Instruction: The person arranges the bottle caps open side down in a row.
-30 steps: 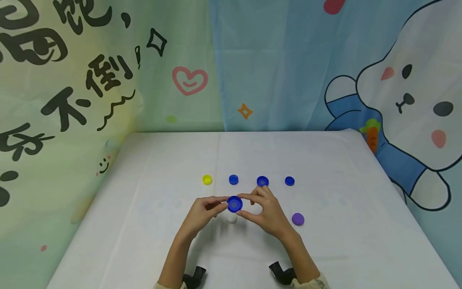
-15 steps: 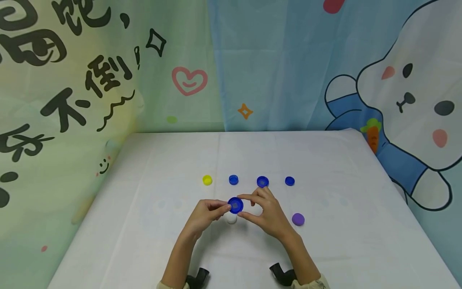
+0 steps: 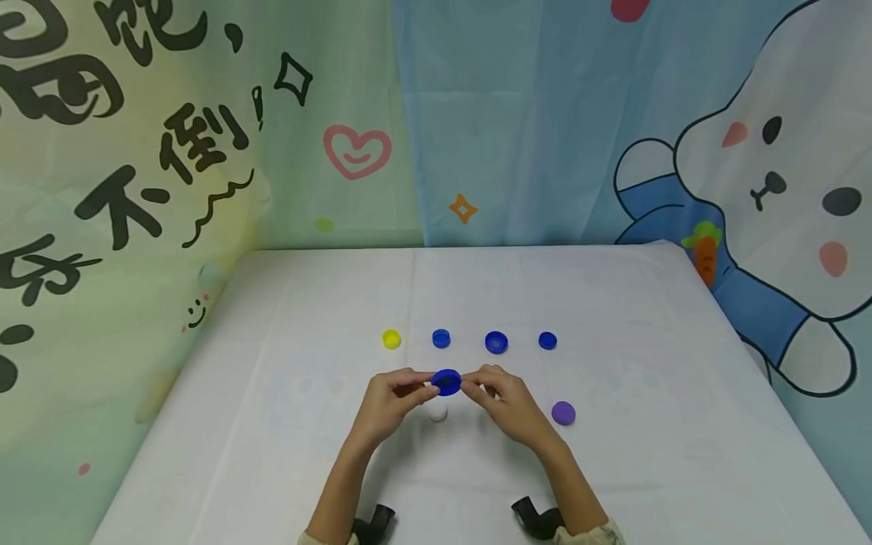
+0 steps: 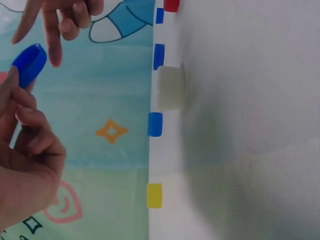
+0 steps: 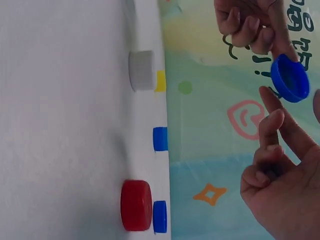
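Note:
My left hand (image 3: 398,397) pinches a blue bottle cap (image 3: 446,382) by its left edge, raised above the white table. The cap is tilted. At its right edge is my right hand (image 3: 507,405); the left wrist view shows its thumb and index finger apart, with the cap (image 4: 30,65) beside them. Below the hands, a white cap (image 3: 437,411) stands on the table, partly covered from above. To the right lies another cap (image 3: 563,412), purple in the head view and red in the right wrist view.
Along the back stands a row of smaller caps: a yellow cap (image 3: 391,339), a blue cap (image 3: 441,338), a wider blue cap (image 3: 496,342) and a dark blue cap (image 3: 547,341). A printed cloth backdrop (image 3: 504,151) hangs behind the white tabletop (image 3: 327,295).
The held cap has tilted so that it looks flatter from above. My right fingers have drawn in from around it to its right edge. The wider blue cap behind is now uncovered.

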Tool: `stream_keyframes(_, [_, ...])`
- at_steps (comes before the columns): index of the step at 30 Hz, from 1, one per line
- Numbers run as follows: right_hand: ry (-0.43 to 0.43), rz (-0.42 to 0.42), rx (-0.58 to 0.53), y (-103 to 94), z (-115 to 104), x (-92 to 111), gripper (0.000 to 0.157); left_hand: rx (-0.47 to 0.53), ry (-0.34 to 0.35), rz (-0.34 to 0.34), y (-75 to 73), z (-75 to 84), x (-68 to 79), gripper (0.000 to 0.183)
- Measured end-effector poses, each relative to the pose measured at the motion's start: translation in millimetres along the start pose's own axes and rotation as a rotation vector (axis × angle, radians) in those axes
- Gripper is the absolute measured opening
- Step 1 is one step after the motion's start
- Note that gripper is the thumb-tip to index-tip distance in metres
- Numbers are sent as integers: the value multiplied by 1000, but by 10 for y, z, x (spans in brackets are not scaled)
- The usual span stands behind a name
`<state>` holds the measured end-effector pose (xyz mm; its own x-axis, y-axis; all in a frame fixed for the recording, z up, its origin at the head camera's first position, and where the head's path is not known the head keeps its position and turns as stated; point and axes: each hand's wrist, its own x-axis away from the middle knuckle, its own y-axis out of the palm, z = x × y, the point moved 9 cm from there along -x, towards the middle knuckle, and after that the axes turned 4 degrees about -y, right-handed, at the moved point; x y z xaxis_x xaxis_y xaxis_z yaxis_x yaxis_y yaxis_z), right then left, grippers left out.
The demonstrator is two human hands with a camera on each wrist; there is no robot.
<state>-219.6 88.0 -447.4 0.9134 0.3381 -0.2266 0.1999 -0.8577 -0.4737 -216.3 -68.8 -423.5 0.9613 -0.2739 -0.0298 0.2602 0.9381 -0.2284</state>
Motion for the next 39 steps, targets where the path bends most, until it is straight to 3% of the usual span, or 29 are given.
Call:
stream_keyframes(6, [79,-93,-228,101,86,-3,29,-140,282,58,-10,279,54,16])
stream_keyframes(12, [113,-117,-279,101,-14,0,30,-208,396,67,17,395,88,18])
stream_keyframes(16, [101,-119,-259,66,-170,1,31,-230,421,56,29,435,102,19])
stream_keyframes(22, [111,-117,-254,75,-172,-6,30,-242,434,49,36,409,89,20])
stream_keyframes(30, [105,-101,-266,78,-168,-10,28,-247,424,46,39,68,-12,21])
stream_keyframes(33, [86,-90,-263,77,-161,-9,27,-248,423,36,41,19,-26,23])
stream_keyframes(39, [91,-49,-286,121,61,-4,18,-264,389,27,32,-16,-32,37])
